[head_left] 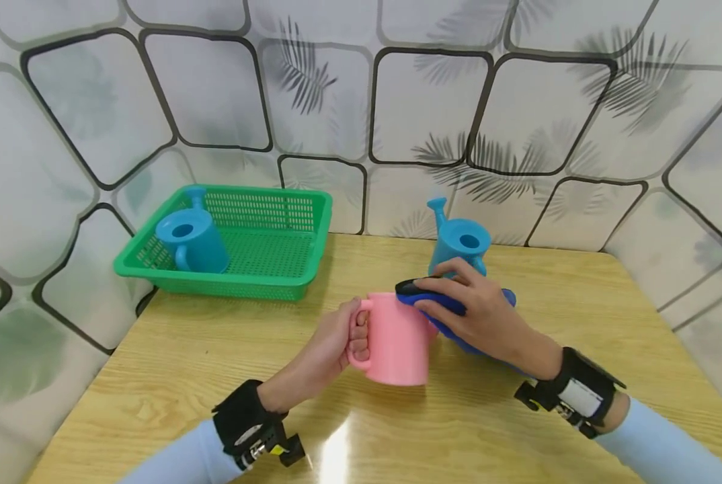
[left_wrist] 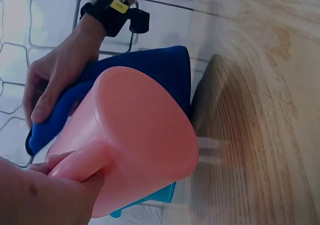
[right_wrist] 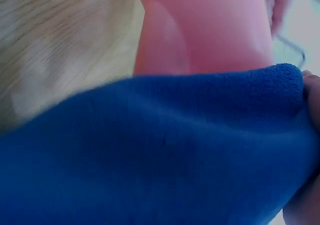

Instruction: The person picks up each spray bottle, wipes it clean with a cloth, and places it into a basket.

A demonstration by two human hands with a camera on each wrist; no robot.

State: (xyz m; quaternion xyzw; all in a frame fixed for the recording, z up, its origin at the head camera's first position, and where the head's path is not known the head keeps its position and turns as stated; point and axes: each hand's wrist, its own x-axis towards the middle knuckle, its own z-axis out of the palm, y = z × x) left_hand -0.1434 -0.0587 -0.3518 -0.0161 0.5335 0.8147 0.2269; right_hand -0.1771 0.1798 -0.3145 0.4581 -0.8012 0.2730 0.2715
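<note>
My left hand grips the handle of a pink watering can, held tilted a little above the wooden table. In the left wrist view its round base faces the camera. My right hand pinches a blue cloth with a dark edge against the can's upper right rim. The cloth fills much of the right wrist view and hides part of the pink can, with most of its spout. A blue watering can stands just behind my right hand, partly covered by it.
At the back left of the table sits a green plastic basket with perforated walls. Another blue watering can stands in its left side. A patterned wall covering closes off the back and sides.
</note>
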